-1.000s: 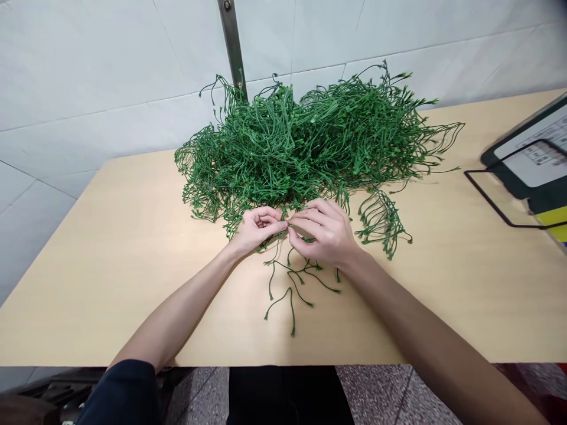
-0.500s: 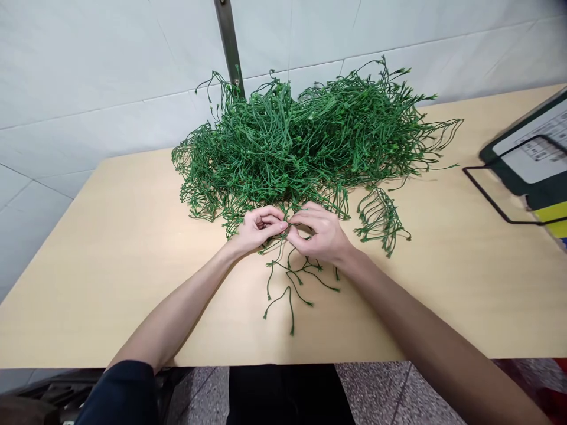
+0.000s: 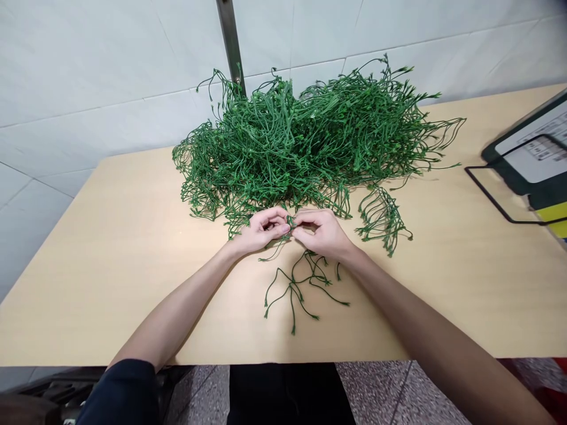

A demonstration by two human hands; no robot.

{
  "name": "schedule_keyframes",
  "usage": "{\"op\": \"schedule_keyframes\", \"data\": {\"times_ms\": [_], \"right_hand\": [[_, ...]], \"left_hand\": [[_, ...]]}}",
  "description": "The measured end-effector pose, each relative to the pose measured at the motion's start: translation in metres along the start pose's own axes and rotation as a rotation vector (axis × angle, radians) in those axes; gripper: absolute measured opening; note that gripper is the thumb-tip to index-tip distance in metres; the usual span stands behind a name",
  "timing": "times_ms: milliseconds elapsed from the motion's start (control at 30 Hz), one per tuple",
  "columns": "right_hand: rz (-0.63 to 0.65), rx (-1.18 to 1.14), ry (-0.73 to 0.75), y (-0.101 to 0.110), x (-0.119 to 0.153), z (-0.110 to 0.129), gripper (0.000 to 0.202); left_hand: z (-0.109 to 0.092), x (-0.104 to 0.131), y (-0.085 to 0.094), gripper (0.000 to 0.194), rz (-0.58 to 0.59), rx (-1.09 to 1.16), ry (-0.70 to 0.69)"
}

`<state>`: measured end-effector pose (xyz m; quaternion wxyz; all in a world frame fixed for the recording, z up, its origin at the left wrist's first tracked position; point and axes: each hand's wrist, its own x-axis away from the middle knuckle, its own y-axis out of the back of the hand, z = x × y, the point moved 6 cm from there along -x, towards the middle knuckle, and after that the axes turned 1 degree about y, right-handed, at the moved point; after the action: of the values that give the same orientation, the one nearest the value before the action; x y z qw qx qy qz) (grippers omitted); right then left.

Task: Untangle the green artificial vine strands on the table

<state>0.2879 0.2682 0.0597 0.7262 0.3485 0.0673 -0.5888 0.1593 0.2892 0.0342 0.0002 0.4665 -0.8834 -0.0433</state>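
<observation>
I saw the green sprig point(image 3: 291, 222) between the two hands, above the near-middle part of the wooden-topped table point(image 3: 110, 265). The left hand point(image 3: 266, 229) had thumb and fingers closed on it, and the right hand point(image 3: 324, 233) pinched it from the other side, the fingertips almost meeting. Just nearer, I saw loose green sprigs point(image 3: 292, 285) spread on the tabletop. Beyond the hands lay a large tangled pile of green sprigs point(image 3: 301, 141), with a smaller bunch point(image 3: 383, 219) at its near right. Farther right I made out a black wire frame point(image 3: 489, 198) beside a dark panel with a white label point(image 3: 553, 192), partly out of view. A metal strip point(image 3: 230, 41) ran down the tiled wall point(image 3: 110, 53) behind the pile.
</observation>
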Motion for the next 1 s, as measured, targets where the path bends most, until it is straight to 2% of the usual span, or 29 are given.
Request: {"op": "schedule_keyframes", "data": {"times_ms": [200,333,567,733,1000], "right_hand": [[0.024,-0.009,0.088,-0.001,0.001,-0.001,0.018],[0.039,0.034,0.131,-0.001,0.002,-0.001,0.019],[0.035,0.069,0.165,0.001,0.003,0.001,0.022],[0.041,0.000,0.135,-0.002,0.003,-0.002,0.020],[0.058,-0.092,0.106,-0.003,0.003,-0.005,0.020]], "left_hand": [[-0.002,0.000,-0.003,0.043,0.044,-0.039,-0.006],[-0.002,0.000,-0.002,0.044,0.040,-0.026,-0.030],[0.001,0.000,0.002,0.048,0.015,0.017,0.020],[-0.006,-0.001,0.000,0.045,0.039,0.016,-0.006],[-0.008,0.001,0.001,0.044,0.011,0.060,-0.016]]}}
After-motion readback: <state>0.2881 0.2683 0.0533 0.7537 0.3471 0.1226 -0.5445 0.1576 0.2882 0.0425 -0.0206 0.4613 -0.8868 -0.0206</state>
